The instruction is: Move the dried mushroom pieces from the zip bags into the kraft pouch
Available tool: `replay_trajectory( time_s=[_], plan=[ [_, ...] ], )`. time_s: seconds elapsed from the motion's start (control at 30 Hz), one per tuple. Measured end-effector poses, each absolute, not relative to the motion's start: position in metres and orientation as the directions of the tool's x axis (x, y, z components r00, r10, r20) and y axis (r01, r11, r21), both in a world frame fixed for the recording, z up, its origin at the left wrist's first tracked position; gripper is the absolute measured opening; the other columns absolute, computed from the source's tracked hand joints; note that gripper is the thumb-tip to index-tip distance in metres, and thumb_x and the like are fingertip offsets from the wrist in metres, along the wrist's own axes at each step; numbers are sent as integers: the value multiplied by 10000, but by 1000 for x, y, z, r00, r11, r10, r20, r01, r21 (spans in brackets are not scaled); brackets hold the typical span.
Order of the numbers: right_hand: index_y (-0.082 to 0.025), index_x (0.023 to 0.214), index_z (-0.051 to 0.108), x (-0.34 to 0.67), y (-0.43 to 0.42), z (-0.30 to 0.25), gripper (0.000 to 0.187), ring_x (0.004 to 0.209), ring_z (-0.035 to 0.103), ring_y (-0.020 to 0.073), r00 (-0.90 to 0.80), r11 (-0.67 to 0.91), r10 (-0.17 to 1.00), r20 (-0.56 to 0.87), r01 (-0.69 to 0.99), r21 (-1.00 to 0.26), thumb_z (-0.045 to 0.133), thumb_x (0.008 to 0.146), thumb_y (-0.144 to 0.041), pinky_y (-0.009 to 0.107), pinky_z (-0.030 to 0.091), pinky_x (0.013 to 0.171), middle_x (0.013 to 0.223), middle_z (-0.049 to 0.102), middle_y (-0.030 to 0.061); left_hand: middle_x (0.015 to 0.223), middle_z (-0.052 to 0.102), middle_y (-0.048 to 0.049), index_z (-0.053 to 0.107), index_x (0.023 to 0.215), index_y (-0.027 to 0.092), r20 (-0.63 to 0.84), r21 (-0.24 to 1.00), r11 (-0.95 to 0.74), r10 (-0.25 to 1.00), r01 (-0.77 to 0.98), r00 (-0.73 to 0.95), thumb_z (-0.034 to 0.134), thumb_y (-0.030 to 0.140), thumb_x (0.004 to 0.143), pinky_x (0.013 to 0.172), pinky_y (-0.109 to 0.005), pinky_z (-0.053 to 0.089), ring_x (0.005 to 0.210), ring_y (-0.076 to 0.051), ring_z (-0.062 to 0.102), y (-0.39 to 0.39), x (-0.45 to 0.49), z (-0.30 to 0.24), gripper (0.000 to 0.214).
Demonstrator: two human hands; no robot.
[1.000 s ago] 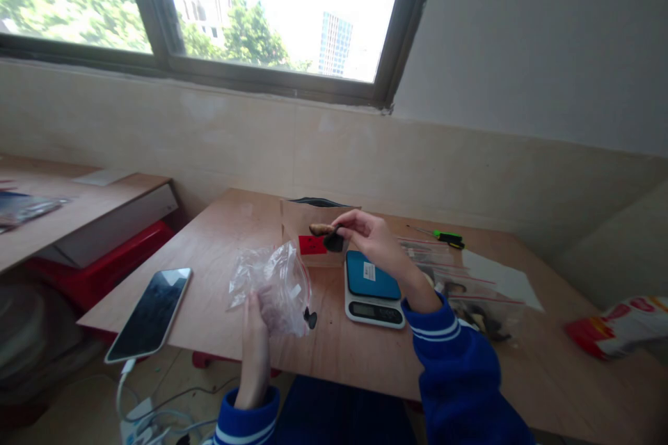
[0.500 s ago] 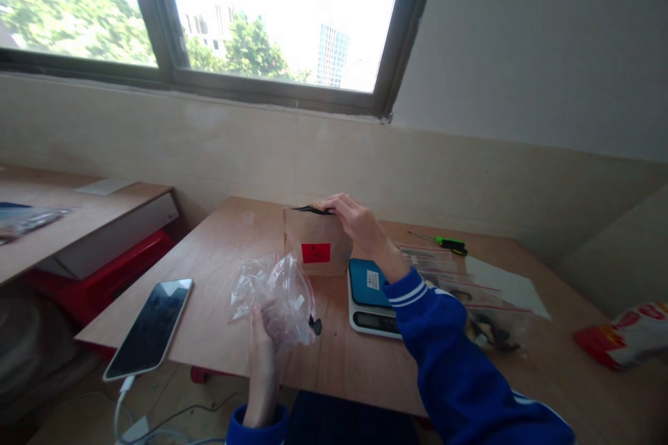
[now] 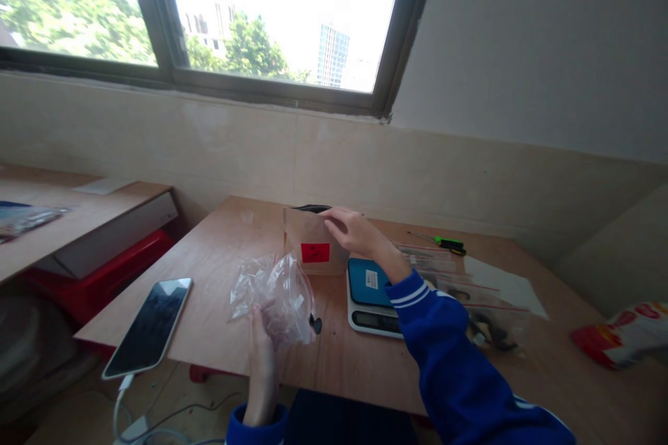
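Note:
My left hand (image 3: 262, 341) grips a clear zip bag (image 3: 287, 292) with a red seal line, low over the table's front edge. A small black piece (image 3: 315, 323) is at the bag's right side. My right hand (image 3: 358, 233) is at the top of a brown paper bag (image 3: 295, 233) with a red label (image 3: 315, 252). Its fingertips and thumb close on the front rim. The paper bag stands upright, its dark mouth partly open; what lies inside is hidden. Right beside it is a kitchen scale (image 3: 365, 281) with a blue top, partly behind my right forearm.
A phone (image 3: 149, 327) on a white cable lies at the table's left edge. On the right are zip bags (image 3: 495, 330) with dark pieces, a white sheet (image 3: 509, 285), a green-black screwdriver (image 3: 446, 242) and a red-white packet (image 3: 621, 337). A red stool (image 3: 120, 261) stands left.
My right hand has come down and forward from above the paper bag's mouth to its front rim. A brownish thing at its fingertips is out of sight. My left hand has hardly moved.

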State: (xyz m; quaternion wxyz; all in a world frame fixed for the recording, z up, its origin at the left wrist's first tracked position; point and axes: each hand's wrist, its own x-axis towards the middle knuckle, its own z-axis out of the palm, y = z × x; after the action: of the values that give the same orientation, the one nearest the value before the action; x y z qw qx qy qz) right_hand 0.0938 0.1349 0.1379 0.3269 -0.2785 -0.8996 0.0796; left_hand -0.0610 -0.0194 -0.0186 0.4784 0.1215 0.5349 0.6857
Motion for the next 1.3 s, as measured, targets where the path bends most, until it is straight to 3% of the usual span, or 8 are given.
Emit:
replay_trajectory(
  time_s=[0.17,0.27,0.37,0.53,0.83,0.93,1.07,1.3],
  plan=[
    [-167,963,660,94,108,149,216,943,619,188,-504,808,587,633,410,-423,454,906,-139,336,471,879,971,676,79,944,718,-103,602,1107,167,-358,836,25,781,-548,-511,402,591,880,752,-379,544,834,-228,694,-20,-63,-14,521],
    [-182,953,666,96,81,151,158,803,633,147,-683,718,632,365,341,-607,520,900,-212,260,499,725,891,690,35,925,725,-97,612,1088,168,-366,830,21,774,-557,-516,406,590,879,795,-389,541,835,-225,699,-20,-61,-7,514],
    [-188,1009,666,98,57,140,179,718,640,129,-829,606,552,94,321,-728,582,884,-285,218,499,640,816,699,16,946,732,-93,631,1079,171,-342,828,2,795,-561,-501,408,600,875,839,-393,533,866,-224,701,-21,-59,-2,524],
    [-201,1117,639,97,43,109,275,729,665,138,-874,470,486,-19,280,-837,630,858,-293,229,512,659,843,727,19,1028,723,-83,650,1067,168,-286,833,-65,799,-549,-529,411,611,872,932,-378,485,969,-218,674,-21,-58,-2,539],
    [-174,887,715,98,48,110,166,744,658,149,-774,387,624,104,191,-902,686,809,-318,254,509,678,843,724,32,1004,717,-39,635,1141,199,-274,843,-116,748,-525,-605,400,555,904,807,-290,491,896,-163,661,-26,-59,7,487],
    [-186,893,711,97,65,139,121,816,654,153,-586,559,730,352,215,-801,683,803,-262,266,502,728,904,726,32,872,714,-26,643,1132,179,-237,862,-136,744,-488,-625,456,600,855,709,-271,490,750,-147,648,-27,-61,8,537],
    [-203,873,705,91,106,168,94,781,642,146,-344,720,693,633,309,-621,652,811,-249,277,498,725,883,728,20,752,694,-19,639,1117,147,-215,854,-141,781,-500,-587,537,606,796,676,-291,502,663,-158,647,-29,-62,7,569],
    [-192,922,689,89,138,152,138,1000,638,187,-461,767,641,613,383,-514,579,881,-264,351,464,923,1030,714,64,809,701,-39,653,1010,144,-182,872,-126,815,-474,-551,582,617,757,748,-333,518,723,-188,669,-33,-61,1,541]
  ],
)
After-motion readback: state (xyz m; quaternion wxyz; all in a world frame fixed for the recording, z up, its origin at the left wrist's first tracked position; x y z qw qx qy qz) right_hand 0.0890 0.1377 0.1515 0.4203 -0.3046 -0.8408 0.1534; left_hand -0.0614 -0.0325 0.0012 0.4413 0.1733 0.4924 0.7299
